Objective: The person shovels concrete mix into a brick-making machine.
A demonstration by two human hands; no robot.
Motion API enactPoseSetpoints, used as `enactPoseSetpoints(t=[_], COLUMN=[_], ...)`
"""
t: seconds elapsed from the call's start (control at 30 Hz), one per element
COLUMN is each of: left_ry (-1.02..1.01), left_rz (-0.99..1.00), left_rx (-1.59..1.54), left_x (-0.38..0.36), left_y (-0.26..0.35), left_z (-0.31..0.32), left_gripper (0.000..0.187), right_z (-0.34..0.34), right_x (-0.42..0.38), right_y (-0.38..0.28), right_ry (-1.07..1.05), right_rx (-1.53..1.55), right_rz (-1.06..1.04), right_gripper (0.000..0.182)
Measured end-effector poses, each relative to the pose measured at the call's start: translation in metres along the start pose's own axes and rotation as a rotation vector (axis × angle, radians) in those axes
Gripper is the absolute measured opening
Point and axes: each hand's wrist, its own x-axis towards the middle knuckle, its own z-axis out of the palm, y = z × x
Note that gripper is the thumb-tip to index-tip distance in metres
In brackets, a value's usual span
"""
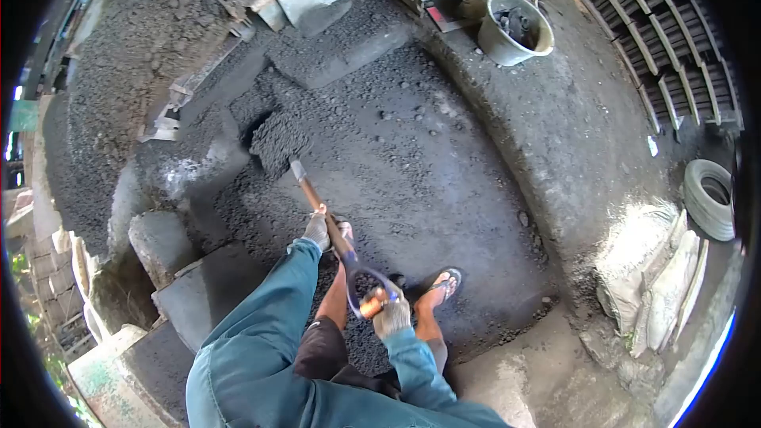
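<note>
A shovel (334, 235) with a wooden shaft and a D-shaped handle slants across the middle. My left hand (318, 230), in a light glove, is wrapped round its shaft near the metal socket. At the rear end my right hand (391, 315), also gloved, grips the handle. Dark, lumpy material (279, 141) is heaped on the blade, which it hides. The loaded blade is beside a dark opening under a larger mound (143, 55) of the same grey material.
A bucket (514, 36) with dark contents stands on the raised ledge at upper right. Concrete blocks (161, 239) are at left. Sacks (662, 285) and a tyre (708, 198) lie at right. My sandalled feet are on the grey floor (444, 190).
</note>
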Motion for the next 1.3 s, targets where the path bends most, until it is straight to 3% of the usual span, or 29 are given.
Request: enactPoseSetpoints(t=[0.03, 0.07, 0.1, 0.17, 0.23, 0.27, 0.3, 0.37, 0.43, 0.6, 0.63, 0.67, 0.7, 0.73, 0.83, 0.93, 1.03, 1.1, 1.13, 1.2, 1.27, 1.3], left_ry=[0.033, -0.066, -0.047, -0.114, -0.100, -0.031, -0.032, -0.025, 0.040, -0.070, -0.041, -0.230, -0.132, -0.038, 0.044, -0.474, -0.079, -0.193, -0.507, -0.412, -0.595, -0.600], left_rz=[-0.016, -0.014, -0.119, -0.130, 0.061, -0.109, -0.096, -0.103, -0.095, -0.201, -0.302, -0.432, -0.347, -0.393, -0.303, -0.420, -0.113, -0.012, 0.081, 0.141, 0.318, 0.308], left_rx=[-0.069, -0.086, -0.032, 0.099, 0.153, 0.101, 0.119, 0.088, 0.043, -0.120, -0.121, -0.174, -0.069, 0.049, 0.120, -0.205, 0.039, 0.050, -0.056, -0.153, -0.205, -0.175], left_x=[0.014, 0.005, 0.003, 0.030, 0.004, -0.004, -0.011, -0.041, -0.088, -0.186, -0.314, -0.237, -0.277, -0.308, -0.377, -0.353, -0.388, -0.468, -0.419, -0.494, -0.527, -0.555], left_y=[-0.008, -0.017, -0.030, -0.072, -0.100, -0.113, -0.133, -0.170, -0.210, -0.322, -0.294, -0.357, -0.369, -0.377, -0.407, -0.402, -0.382, -0.311, -0.303, -0.214, -0.137, -0.094], left_z=[0.000, 0.003, 0.008, -0.009, 0.005, 0.013, 0.019, 0.036, 0.056, 0.084, 0.140, 0.103, 0.115, 0.123, 0.143, 0.094, 0.144, 0.166, 0.152, 0.199, 0.232, 0.251], left_gripper=[0.041, 0.038, 0.026, 0.016, 0.014, 0.011, 0.008, 0.007, 0.008, 0.010, 0.009, 0.010, 0.011, 0.007, 0.015, 0.015, 0.010, 0.006, 0.008, 0.017, 0.022, 0.021], right_z=[-0.003, -0.012, -0.022, -0.047, -0.061, -0.067, -0.079, -0.153, -0.174, -0.278, -0.293, -0.302, -0.307, -0.307, -0.296, -0.277, -0.260, -0.254, -0.250, -0.231, -0.188, -0.155], right_x=[-0.024, -0.033, -0.039, -0.040, -0.046, -0.052, -0.059, -0.061, -0.099, -0.204, -0.224, -0.240, -0.253, -0.262, -0.268, -0.259, -0.257, -0.260, -0.262, -0.262, -0.255, -0.251], right_y=[-0.012, -0.014, -0.014, -0.019, -0.046, -0.058, -0.074, -0.080, -0.132, -0.226, -0.243, -0.259, -0.273, -0.285, -0.298, -0.298, -0.298, -0.300, -0.305, -0.322, -0.352, -0.375], right_ry=[0.028, 0.145, 0.280, 0.474, 0.523, 0.605, 0.670, 0.654, 0.652, 0.509, 0.506, 0.506, 0.508, 0.516, 0.493, 0.409, 0.291, 0.203, 0.145, 0.011, -0.143, -0.190], right_rx=[0.154, 0.164, 0.157, -0.084, -0.084, -0.115, -0.143, -0.012, -0.090, -0.164, -0.181, -0.205, -0.217, -0.221, -0.232, -0.221, -0.209, -0.206, -0.202, -0.191, -0.236, -0.307], right_rz=[0.022, 0.079, 0.023, 0.008, 0.019, -0.037, -0.022, -0.013, 0.064, -0.016, -0.020, -0.025, -0.028, -0.023, -0.033, -0.050, -0.094, -0.152, -0.194, -0.322, -0.528, -0.651], right_gripper=[0.030, 0.031, 0.024, 0.017, 0.012, 0.015, 0.018, 0.019, 0.021, 0.009, 0.010, 0.010, 0.011, 0.012, 0.015, 0.019, 0.023, 0.026, 0.027, 0.030, 0.033, 0.035])
